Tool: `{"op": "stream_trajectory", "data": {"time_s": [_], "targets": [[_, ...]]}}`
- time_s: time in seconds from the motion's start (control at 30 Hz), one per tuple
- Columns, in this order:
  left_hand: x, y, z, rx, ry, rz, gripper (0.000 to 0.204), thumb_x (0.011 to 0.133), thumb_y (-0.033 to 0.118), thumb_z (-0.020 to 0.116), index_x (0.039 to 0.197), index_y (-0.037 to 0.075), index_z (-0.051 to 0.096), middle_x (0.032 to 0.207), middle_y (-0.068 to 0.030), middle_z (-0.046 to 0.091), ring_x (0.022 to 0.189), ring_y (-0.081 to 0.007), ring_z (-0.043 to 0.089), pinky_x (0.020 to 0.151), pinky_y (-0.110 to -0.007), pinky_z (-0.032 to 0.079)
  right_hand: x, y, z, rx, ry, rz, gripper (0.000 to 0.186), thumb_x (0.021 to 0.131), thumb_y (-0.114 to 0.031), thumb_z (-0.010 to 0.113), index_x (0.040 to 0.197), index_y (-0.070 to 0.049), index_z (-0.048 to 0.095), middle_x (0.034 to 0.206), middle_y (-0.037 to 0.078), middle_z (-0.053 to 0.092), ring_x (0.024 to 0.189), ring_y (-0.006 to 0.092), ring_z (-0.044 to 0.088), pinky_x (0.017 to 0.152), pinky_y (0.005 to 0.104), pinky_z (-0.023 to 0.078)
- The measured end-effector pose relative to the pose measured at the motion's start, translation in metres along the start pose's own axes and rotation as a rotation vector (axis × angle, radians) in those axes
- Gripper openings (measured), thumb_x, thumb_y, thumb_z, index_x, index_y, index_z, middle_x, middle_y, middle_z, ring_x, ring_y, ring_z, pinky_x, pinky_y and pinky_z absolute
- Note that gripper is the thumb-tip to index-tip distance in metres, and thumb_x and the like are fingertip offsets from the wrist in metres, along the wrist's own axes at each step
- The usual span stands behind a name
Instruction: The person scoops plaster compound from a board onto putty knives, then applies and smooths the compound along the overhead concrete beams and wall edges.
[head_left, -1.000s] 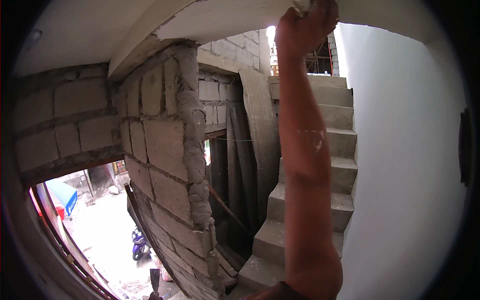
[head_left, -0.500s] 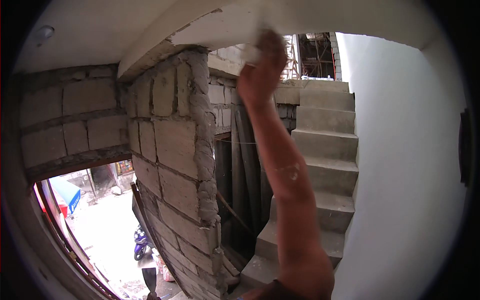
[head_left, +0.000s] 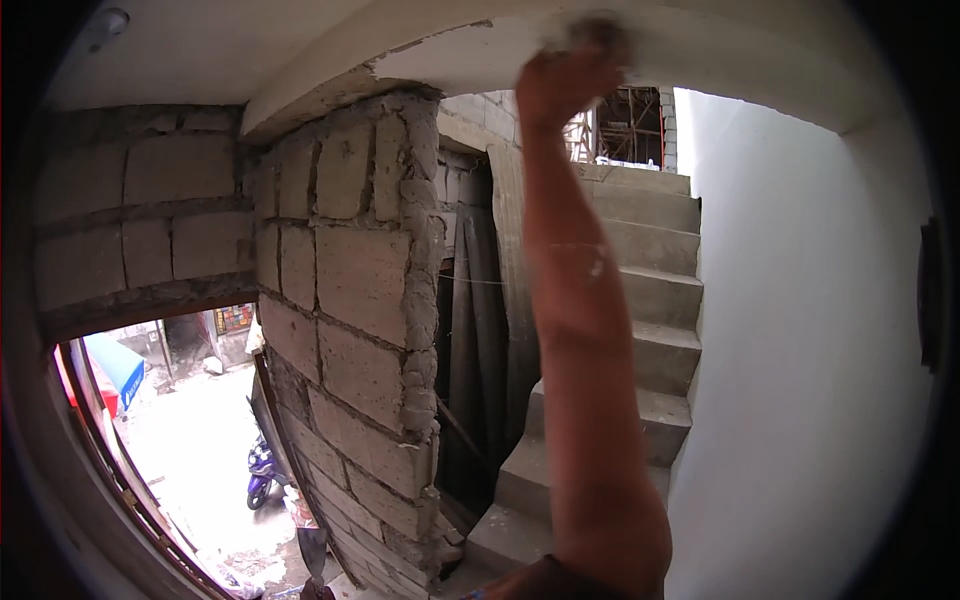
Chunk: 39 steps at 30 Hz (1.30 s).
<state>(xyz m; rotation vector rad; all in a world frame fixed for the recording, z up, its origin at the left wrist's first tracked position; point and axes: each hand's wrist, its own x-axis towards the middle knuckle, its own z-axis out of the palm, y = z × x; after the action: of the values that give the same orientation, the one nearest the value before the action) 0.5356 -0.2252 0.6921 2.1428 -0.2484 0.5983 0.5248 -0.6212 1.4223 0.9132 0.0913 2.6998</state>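
My right arm is raised through the middle of the view. My right hand (head_left: 575, 80) is up against the pale underside of the beam (head_left: 460, 55), its fingers curled and smeared by motion. What the fingers press on the surface, if anything, is too blurred to name. At the lower edge a putty knife (head_left: 312, 548) points its wide dark blade upward. Only a small part of my left hand (head_left: 318, 592) shows below the blade, closed around the handle.
A rough block wall (head_left: 360, 270) with a ragged mortar edge stands left of my arm. Concrete stairs (head_left: 655, 300) climb behind it, beside a smooth white wall (head_left: 800, 330). Through the opening at lower left are a purple motorcycle (head_left: 262, 470) and a blue umbrella (head_left: 118, 368).
My right hand has moved up and to the right along the beam. The view has shifted slightly, and the putty knife shows a little farther right.
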Motion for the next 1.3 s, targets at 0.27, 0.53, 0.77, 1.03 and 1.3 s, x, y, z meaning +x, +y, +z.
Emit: {"op": "stream_trajectory", "data": {"time_s": [0.27, 0.53, 0.77, 1.03, 1.3], "targets": [[-0.003, 0.011, -0.004, -0.044, -0.016, -0.08, 0.041, 0.095, 0.036, 0.051, 0.124, 0.007, 0.06, 0.117, -0.021, 0.062, 0.107, -0.0402, 0.058, 0.089, -0.046, 0.048, -0.062, -0.055, -0.053, 0.235, -0.333, -0.099, 0.063, 0.07, 0.005, 0.058, 0.131, -0.005, 0.052, 0.131, 0.016, 0.053, 0.131, 0.0315, 0.042, 0.107, 0.0449, 0.03], [-0.009, -0.006, -0.002, -0.183, -0.139, -0.173, 0.036, 0.099, 0.028, 0.052, 0.121, 0.002, 0.062, 0.103, -0.0196, 0.066, 0.096, -0.0378, 0.061, 0.085, -0.045, 0.049, 0.093, 0.021, -0.13, 0.177, 0.204, 0.058, 0.051, 0.08, -0.006, 0.051, 0.131, 0.003, 0.048, 0.119, 0.019, 0.052, 0.114, 0.0339, 0.049, 0.1, 0.043, 0.041], [0.0, 0.01, 0.005, -0.125, -0.134, -0.091, 0.047, 0.098, 0.042, 0.048, 0.126, 0.006, 0.058, 0.12, -0.0215, 0.061, 0.109, -0.0417, 0.057, 0.091, -0.046, 0.047, 0.044, 0.03, -0.051, -0.043, 0.157, -0.204, 0.059, 0.071, -0.004, 0.05, 0.129, 0.003, 0.05, 0.129, 0.021, 0.05, 0.119, 0.0375, 0.048, 0.102, 0.0469, 0.039], [-0.03, 0.037, -0.016, -0.137, -0.034, -0.292, 0.052, 0.098, 0.047, 0.048, 0.125, 0.005, 0.059, 0.117, -0.0221, 0.062, 0.109, -0.0417, 0.057, 0.091, -0.046, 0.046, -0.127, -0.074, 0.015, 0.282, -0.485, 0.019, 0.061, 0.071, -0.005, 0.063, 0.131, -0.014, 0.054, 0.134, 0.017, 0.049, 0.125, 0.0411, 0.04, 0.106, 0.051, 0.032], [0.037, 0.063, -0.061, -0.471, 0.123, -0.362, 0.027, 0.098, 0.025, 0.053, 0.093, 0.0, 0.062, 0.07, -0.0041, 0.058, 0.054, -0.0085, 0.047, 0.049, -0.029, 0.039, -0.182, -0.163, -0.151, 1.694, -0.778, 1.189, 0.05, 0.079, 0.004, 0.061, 0.127, -0.001, 0.051, 0.122, 0.011, 0.057, 0.108, 0.0228, 0.059, 0.092, 0.0369, 0.048]]}}
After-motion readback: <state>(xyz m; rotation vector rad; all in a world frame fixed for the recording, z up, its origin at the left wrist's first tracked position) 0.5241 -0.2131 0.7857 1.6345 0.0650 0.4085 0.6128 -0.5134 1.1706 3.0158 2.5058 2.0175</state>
